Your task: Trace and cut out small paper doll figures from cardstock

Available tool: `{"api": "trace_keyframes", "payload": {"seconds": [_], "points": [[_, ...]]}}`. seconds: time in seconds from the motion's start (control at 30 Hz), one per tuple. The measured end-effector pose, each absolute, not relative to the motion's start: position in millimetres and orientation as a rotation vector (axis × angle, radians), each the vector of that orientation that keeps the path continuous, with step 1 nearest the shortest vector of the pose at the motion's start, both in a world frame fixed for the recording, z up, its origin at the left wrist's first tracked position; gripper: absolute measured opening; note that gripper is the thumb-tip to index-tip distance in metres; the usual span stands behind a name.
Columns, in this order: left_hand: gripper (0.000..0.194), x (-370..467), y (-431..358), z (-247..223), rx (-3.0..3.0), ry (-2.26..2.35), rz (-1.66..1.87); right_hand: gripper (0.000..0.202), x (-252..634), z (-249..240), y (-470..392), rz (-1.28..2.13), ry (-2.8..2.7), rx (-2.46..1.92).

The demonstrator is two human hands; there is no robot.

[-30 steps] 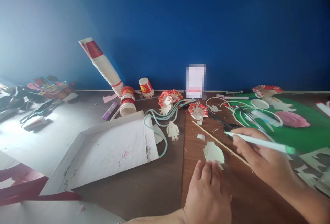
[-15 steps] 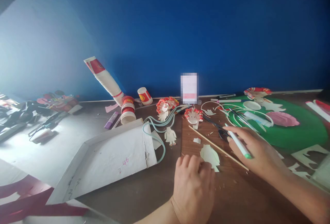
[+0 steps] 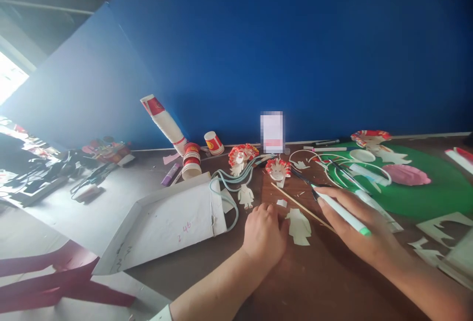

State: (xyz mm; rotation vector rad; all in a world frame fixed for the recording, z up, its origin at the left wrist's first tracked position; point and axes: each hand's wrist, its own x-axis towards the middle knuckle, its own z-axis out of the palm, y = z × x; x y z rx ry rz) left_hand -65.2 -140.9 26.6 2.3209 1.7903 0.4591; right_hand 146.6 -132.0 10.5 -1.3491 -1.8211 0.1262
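My right hand (image 3: 354, 217) is closed round a white marker (image 3: 342, 208) with a green end, above the brown table. My left hand (image 3: 265, 232) rests on the table with its fingers curled; whether anything is under them is hidden. Its thumb side is beside a pale paper cutout (image 3: 299, 226). Between my hands and the wall lie a thin wooden stick (image 3: 295, 200), a small white paper scrap (image 3: 282, 203) and a red-rimmed paper cup figure (image 3: 278, 168). Black scissors (image 3: 308, 183) lie just beyond my right fingertips.
A white box lid (image 3: 162, 222) lies left, near a pale blue cable (image 3: 231, 180). Stacked paper cups (image 3: 168, 126) lean against the blue wall. On the right, a green round mat (image 3: 439, 188) carries a pink paper piece (image 3: 405, 175). Paper offcuts (image 3: 443, 227) lie nearer.
My left hand has moved slightly left and away from me, uncovering more of the pale cutout. My right hand still holds the marker, now slightly lower in view. The camera view has shifted.
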Motion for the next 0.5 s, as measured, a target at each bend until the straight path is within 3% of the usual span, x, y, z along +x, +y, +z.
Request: {"api": "trace_keyframes", "payload": {"seconds": [0.33, 0.5], "points": [[0.015, -43.7, -164.9, 17.5, 2.851, 1.443, 0.325, 0.021, 141.3, 7.0, -134.8, 0.081, -1.828, -1.330], [0.019, -48.0, -153.5, 13.3, 2.664, 1.692, 0.384, 0.033, 156.3, -4.3, -122.6, -0.074, -1.903, -1.463]]}}
